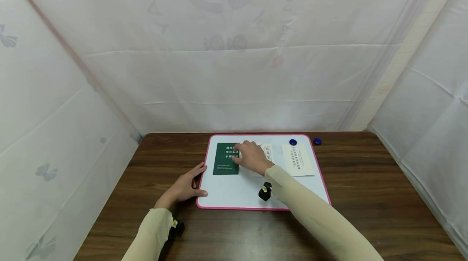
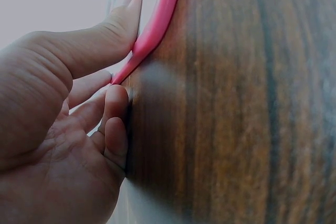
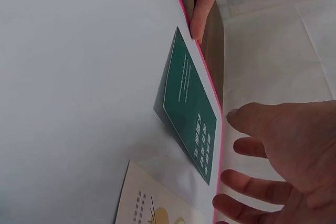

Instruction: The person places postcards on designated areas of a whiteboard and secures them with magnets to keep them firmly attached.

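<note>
A whiteboard (image 1: 226,194) with a pink rim lies on the wooden table. My left hand (image 1: 185,184) holds its left edge, thumb on the white face and fingers against the rim. A dark green card (image 1: 224,167) with white print is on the board's left part; in the right wrist view, one side of the green card (image 3: 189,98) stands slightly off the surface. Above its right edge is my right hand (image 1: 254,157), fingers spread and loosely bent, holding nothing visible. That hand partly covers a pale middle card (image 1: 268,147). Farther right lies a cream card (image 1: 297,163).
One dark blue round magnet (image 1: 293,142) sits at the cream card's top edge. Another blue magnet (image 1: 317,141) lies on the table (image 1: 354,180) just right of the board. White cloth (image 1: 234,90) hangs behind the table and at both sides.
</note>
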Demonstrator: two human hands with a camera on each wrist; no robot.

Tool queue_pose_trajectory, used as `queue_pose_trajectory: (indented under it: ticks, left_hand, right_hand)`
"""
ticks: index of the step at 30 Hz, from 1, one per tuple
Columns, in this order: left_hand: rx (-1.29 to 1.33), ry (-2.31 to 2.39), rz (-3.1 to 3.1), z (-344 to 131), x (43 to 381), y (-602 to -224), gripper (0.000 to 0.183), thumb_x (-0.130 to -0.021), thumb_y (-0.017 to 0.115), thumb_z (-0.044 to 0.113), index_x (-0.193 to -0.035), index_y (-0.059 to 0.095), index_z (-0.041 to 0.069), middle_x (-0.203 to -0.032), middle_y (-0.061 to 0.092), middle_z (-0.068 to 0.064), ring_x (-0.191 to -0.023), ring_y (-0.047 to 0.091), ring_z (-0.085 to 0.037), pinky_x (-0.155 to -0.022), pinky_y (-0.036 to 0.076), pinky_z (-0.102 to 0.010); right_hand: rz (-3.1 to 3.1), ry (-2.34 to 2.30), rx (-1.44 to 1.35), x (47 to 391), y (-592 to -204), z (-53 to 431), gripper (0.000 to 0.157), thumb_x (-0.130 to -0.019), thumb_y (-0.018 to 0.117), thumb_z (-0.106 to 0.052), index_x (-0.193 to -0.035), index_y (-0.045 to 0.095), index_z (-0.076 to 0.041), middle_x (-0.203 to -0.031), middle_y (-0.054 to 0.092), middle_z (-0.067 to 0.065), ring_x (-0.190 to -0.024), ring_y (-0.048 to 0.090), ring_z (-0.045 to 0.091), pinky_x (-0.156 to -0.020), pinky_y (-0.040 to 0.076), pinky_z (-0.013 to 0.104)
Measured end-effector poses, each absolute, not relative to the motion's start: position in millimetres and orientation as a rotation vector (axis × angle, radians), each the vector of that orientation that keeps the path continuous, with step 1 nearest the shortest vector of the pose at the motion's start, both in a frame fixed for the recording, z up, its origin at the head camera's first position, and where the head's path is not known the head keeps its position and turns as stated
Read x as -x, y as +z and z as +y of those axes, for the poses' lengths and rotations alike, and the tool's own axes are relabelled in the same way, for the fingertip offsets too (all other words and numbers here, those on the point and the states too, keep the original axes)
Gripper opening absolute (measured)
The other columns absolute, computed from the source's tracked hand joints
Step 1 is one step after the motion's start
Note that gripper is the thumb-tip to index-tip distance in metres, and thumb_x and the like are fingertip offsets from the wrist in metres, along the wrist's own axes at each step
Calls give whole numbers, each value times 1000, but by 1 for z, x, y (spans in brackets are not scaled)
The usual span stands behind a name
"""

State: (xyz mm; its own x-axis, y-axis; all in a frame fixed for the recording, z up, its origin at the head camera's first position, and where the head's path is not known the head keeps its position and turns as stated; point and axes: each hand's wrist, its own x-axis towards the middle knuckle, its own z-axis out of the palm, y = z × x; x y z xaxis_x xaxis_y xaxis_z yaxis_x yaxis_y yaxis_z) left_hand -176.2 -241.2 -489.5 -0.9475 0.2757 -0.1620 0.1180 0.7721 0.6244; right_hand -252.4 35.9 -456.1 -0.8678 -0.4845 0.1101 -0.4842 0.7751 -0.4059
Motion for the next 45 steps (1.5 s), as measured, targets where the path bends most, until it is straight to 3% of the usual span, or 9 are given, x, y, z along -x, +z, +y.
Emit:
queue_pose_trajectory:
  ticks: [6,10,28,37,45]
  left_hand:
    - [-321,922,2727,-241,175,-489,94,-79,90,31,-158,43,10,-165,34,-12,-73,48,-15,-67,42,-27]
    - [-319,916,2727,-242,175,-490,94,-80,90,31,-158,42,10,-165,33,-12,-74,48,-14,-67,43,-27]
    - [-331,920,2733,-241,175,-490,93,-80,90,31,-157,43,10,-165,33,-13,-72,48,-14,-67,42,-27]
    - [-322,931,2728,-243,176,-492,94,-80,90,32,-158,42,11,-166,31,-11,-74,48,-15,-68,43,-28]
    - [-317,936,2730,-243,176,-494,93,-80,89,32,-158,43,12,-167,31,-10,-74,48,-16,-67,43,-28]
  right_hand:
    - [2896,-675,953,249,-453,46,38,-95,76,-32,-129,71,-14,-132,63,11,-115,57,33,-95,48,55]
    - [2868,-665,1000,248,-452,53,42,-94,76,-35,-132,69,-18,-140,59,8,-124,52,32,-103,43,55]
    - [2888,-535,1087,252,-456,90,57,-90,78,-46,-141,63,-26,-141,56,0,-126,48,26,-108,39,53]
    - [2913,-492,1059,253,-456,119,68,-90,78,-48,-150,52,-31,-150,50,2,-131,45,31,-109,38,58]
    - [2955,-475,1041,258,-460,147,74,-86,82,-47,-151,51,-28,-156,47,6,-137,43,35,-108,39,60]
